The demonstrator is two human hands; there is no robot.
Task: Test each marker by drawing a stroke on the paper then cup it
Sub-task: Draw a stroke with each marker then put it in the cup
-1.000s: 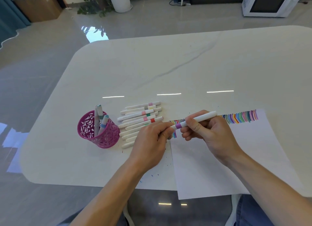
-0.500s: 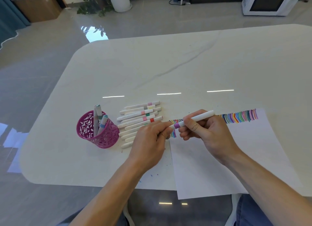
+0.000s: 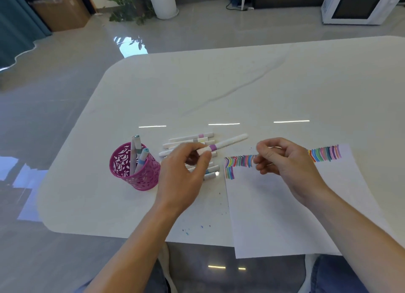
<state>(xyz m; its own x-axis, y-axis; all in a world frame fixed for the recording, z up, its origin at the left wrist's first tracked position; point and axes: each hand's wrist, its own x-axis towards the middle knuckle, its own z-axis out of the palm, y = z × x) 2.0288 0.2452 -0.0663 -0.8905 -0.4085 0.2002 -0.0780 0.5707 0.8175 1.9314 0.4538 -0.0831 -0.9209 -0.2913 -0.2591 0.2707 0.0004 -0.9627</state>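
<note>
Plastic, light, stiff and probably slick, the purple-band marker (image 3: 228,142) sits pinched by its end in the left hand (image 3: 184,172) just above the loose markers (image 3: 190,137) (mid-barrel would be a surer grab), right hand (image 3: 285,163) loosely curled and empty over the paper (image 3: 285,216), pink cup (image 3: 135,174) holding two markers (image 3: 142,159).

At frame centre the left hand (image 3: 186,174) pinches a purple-banded marker (image 3: 228,142) by one end, above the row of markers (image 3: 190,137) on the table (image 3: 219,84). The right hand (image 3: 287,165), fingers curled and apparently empty, hovers over coloured strokes (image 3: 325,153) on the paper (image 3: 285,216). Left of centre, a pink cup (image 3: 131,174) holds two more markers (image 3: 141,159).
</note>
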